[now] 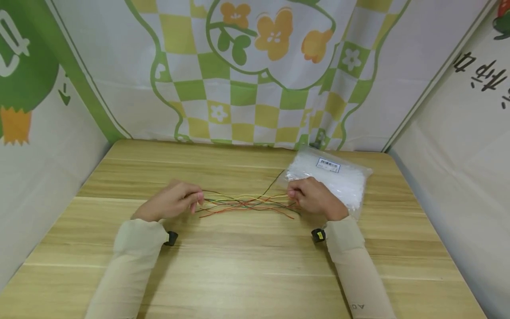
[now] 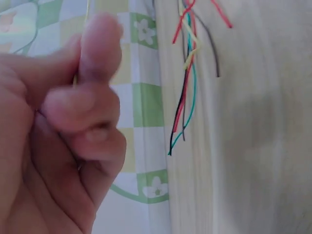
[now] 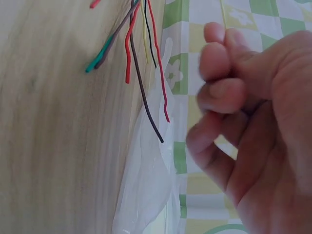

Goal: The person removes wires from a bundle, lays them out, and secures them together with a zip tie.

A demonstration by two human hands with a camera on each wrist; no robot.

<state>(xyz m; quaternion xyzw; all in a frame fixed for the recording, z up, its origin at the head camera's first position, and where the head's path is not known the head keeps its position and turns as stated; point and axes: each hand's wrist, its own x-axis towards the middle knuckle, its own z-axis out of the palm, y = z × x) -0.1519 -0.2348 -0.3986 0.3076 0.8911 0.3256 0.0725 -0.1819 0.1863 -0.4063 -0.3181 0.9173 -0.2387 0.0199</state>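
Note:
Near the middle of the table, a loose bundle of thin coloured wires (image 1: 249, 204) lies crosswise, in red, green, yellow, black and brown. My left hand (image 1: 175, 200) is at the bundle's left end, pinching a yellow wire (image 2: 87, 10) between thumb and curled fingers. At the right end, my right hand (image 1: 315, 199) pinches the yellow wire's other end, thumb against forefinger. Between the hands the yellow wire runs nearly straight above the others. Loose wire ends (image 3: 146, 97) fan out beside the right hand, and one dark wire (image 1: 275, 182) sticks out toward the back right.
A clear plastic bag (image 1: 346, 181) of white contents, with a barcode label (image 1: 328, 165), lies just behind the right hand. The wooden table (image 1: 247, 266) is bordered by a checked, flowered curtain (image 1: 255, 102) at the back and by white printed cloth walls at both sides.

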